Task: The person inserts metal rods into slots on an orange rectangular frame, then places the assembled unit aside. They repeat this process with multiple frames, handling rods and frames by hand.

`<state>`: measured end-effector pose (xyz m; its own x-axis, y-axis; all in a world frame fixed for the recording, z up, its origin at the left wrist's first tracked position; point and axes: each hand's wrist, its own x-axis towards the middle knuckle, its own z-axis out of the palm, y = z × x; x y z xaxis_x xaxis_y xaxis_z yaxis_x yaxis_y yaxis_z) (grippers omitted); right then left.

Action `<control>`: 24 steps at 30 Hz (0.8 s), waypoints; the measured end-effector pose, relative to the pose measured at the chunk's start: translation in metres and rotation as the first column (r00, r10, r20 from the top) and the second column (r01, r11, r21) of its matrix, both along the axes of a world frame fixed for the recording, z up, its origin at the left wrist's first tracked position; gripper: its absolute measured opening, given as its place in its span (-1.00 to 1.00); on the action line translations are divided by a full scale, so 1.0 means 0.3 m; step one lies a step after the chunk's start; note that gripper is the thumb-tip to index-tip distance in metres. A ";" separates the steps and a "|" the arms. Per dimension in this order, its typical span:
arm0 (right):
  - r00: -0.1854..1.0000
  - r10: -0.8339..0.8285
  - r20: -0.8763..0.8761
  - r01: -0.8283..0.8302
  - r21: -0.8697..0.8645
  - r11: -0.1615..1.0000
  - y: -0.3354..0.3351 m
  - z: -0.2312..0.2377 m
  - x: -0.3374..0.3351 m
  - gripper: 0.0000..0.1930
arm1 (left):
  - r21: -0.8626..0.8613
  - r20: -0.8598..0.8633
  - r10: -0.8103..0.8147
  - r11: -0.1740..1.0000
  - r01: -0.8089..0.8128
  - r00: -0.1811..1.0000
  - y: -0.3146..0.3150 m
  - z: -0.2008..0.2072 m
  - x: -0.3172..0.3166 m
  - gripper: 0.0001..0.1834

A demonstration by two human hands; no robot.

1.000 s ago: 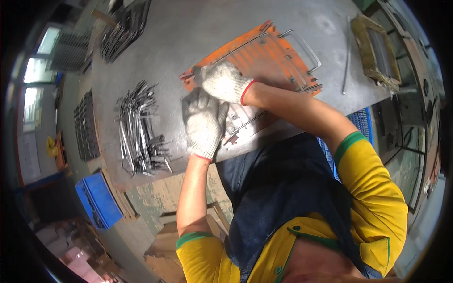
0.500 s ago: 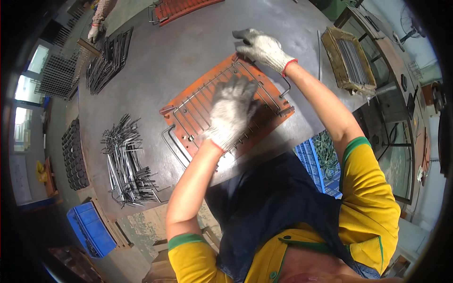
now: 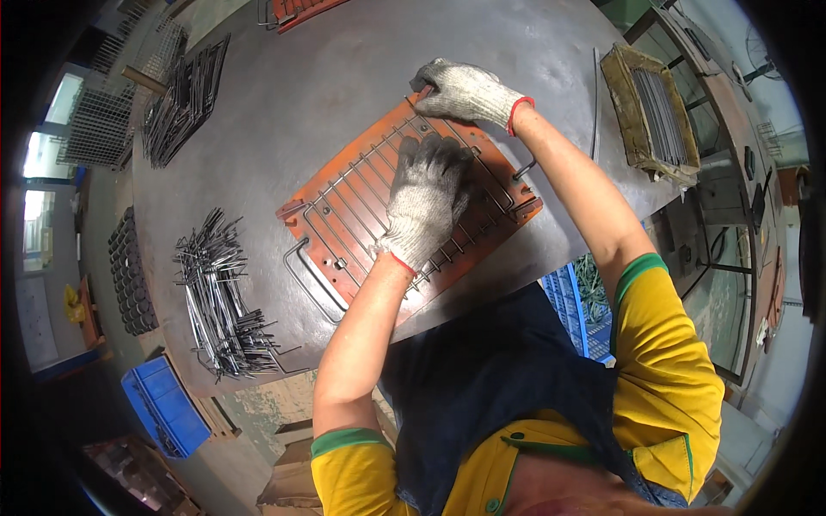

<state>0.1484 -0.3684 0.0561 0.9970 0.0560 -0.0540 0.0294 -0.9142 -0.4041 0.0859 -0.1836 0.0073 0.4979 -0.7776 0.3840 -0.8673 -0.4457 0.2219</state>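
An orange metal jig plate (image 3: pixel 340 185) lies slantwise on the grey table, with a wire frame and several parallel metal rods (image 3: pixel 366 163) set across it. My left hand (image 3: pixel 423 193), in a white knitted glove with dark fingers, rests palm down over the rods, its fingers stretched out. At the plate's far corner, my right hand (image 3: pixel 469 90), gloved alike, has its fingers and thumb curled round the orange corner piece. Its fingertips are partly hidden. Bent wire handles (image 3: pixel 311 279) stick out from the plate's left and right sides.
Bundles of bent wire rods (image 3: pixel 225 301) and dark wire frames (image 3: pixel 185 103) lie on the table's left. A worn box of straight rods (image 3: pixel 658 112) stands at the right. Another orange plate (image 3: pixel 301 10) sits at the far edge. A blue bin (image 3: pixel 168 404) is below left.
My right hand has drawn in from stretched fingers to a curled hold on the plate's far corner. My left hand stays over the rods. The plate appears slightly farther left in view.
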 end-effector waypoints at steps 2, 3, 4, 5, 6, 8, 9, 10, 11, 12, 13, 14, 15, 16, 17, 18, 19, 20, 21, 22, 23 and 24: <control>0.992 -0.033 -0.125 0.035 0.012 0.999 0.045 0.095 -0.024 -0.52 | -0.037 0.017 -0.001 0.999 0.002 1.000 0.005 -0.004 0.001 -0.61; 0.997 0.027 -0.068 -0.034 -0.096 0.995 0.049 0.087 -0.011 -0.53 | -0.020 0.011 0.005 1.000 -0.005 1.000 0.004 -0.001 0.000 -0.62; 0.999 0.011 -0.031 -0.014 -0.108 0.994 0.056 0.074 -0.003 -0.54 | -0.007 0.004 0.008 1.000 -0.008 1.000 -0.001 0.005 0.000 -0.63; 1.000 -0.004 0.006 0.005 -0.119 0.993 0.066 0.053 0.004 -0.55 | 0.007 -0.002 0.011 1.000 -0.011 1.000 -0.006 0.011 0.000 -0.64; 0.999 -0.019 0.043 0.024 -0.130 0.991 0.068 0.026 0.007 -0.55 | 0.062 -0.023 0.022 0.998 -0.021 0.999 -0.015 0.018 0.001 -0.65; 0.994 -0.034 0.103 0.042 -0.078 0.996 0.065 0.001 0.016 -0.57 | 0.169 -0.063 0.065 0.984 -0.053 0.996 -0.026 0.031 0.005 -0.66; 0.995 -0.040 0.090 0.044 -0.039 0.998 0.051 -0.004 0.018 -0.57 | 0.142 -0.054 0.055 0.989 -0.047 0.997 -0.024 0.041 0.007 -0.67; 0.996 -0.051 0.074 0.051 -0.001 0.999 0.037 -0.002 0.009 -0.58 | 0.114 -0.047 0.040 0.993 -0.035 0.998 -0.023 0.051 0.005 -0.68; 0.995 -0.074 0.062 0.069 0.080 0.994 0.018 -0.018 0.014 -0.57 | 0.087 -0.040 0.026 0.996 -0.023 0.999 -0.021 0.054 0.004 -0.69; 0.997 -0.063 0.044 0.059 0.082 0.995 0.006 -0.023 0.023 -0.56 | 0.060 -0.033 0.019 0.998 -0.017 0.999 -0.019 0.048 0.003 -0.69; 0.998 -0.053 0.027 0.051 0.086 0.995 -0.005 -0.023 0.031 -0.55 | 0.032 -0.025 0.011 0.999 -0.010 1.000 -0.016 0.039 0.004 -0.69; 0.999 -0.043 0.010 0.042 0.089 0.995 -0.013 -0.023 0.038 -0.54 | 0.005 -0.016 0.003 1.000 -0.003 1.000 -0.014 0.035 0.006 -0.69; 0.999 -0.023 0.040 0.020 0.072 0.997 -0.020 -0.025 0.044 -0.57 | 0.001 -0.018 0.000 1.000 0.000 1.000 -0.012 0.035 0.007 -0.69; 0.998 -0.039 -0.042 0.045 0.149 0.988 -0.029 -0.009 0.041 -0.59 | -0.004 -0.025 -0.006 1.000 0.006 1.000 -0.014 0.033 0.007 -0.68; 0.992 -0.041 -0.123 0.068 0.225 0.972 -0.030 0.027 0.041 -0.61 | -0.007 -0.030 -0.003 1.000 0.003 1.000 -0.010 0.034 0.005 -0.68; 0.978 -0.036 -0.203 0.097 0.298 0.950 -0.030 0.046 0.041 -0.62 | 0.023 -0.046 0.003 1.000 -0.002 0.999 -0.008 0.040 0.005 -0.68; 0.977 -0.034 -0.209 0.099 0.313 0.945 -0.034 0.044 0.043 -0.64 | 0.053 -0.064 0.006 0.999 -0.002 0.998 -0.010 0.050 0.006 -0.67; 0.976 -0.031 -0.214 0.102 0.327 0.939 -0.040 0.040 0.048 -0.65 | 0.083 -0.082 0.009 0.997 -0.002 0.997 -0.010 0.054 0.006 -0.67; 0.975 -0.029 -0.219 0.105 0.342 0.934 -0.045 0.035 0.053 -0.66 | 0.059 -0.071 -0.001 0.998 0.005 0.997 -0.009 0.052 0.005 -0.67; 0.975 -0.025 -0.221 0.105 0.358 0.928 -0.045 0.031 0.059 -0.67 | 0.037 -0.058 -0.008 0.999 0.010 0.998 -0.008 0.050 0.006 -0.67; 0.979 -0.054 -0.199 0.108 0.270 0.957 -0.035 0.025 0.060 -0.67 | 0.015 -0.044 -0.015 1.000 0.016 0.999 -0.007 0.048 0.007 -0.67; 0.980 -0.062 -0.189 0.112 0.270 0.956 -0.035 0.017 0.059 -0.68 | 0.012 -0.041 -0.016 1.000 0.016 0.999 -0.006 0.047 0.007 -0.68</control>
<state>0.1661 -0.3790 0.0611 0.9744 0.0076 -0.2246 -0.1402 -0.7603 -0.6343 0.0880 -0.1856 0.0213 0.5004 -0.7903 0.3537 -0.8646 -0.4346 0.2520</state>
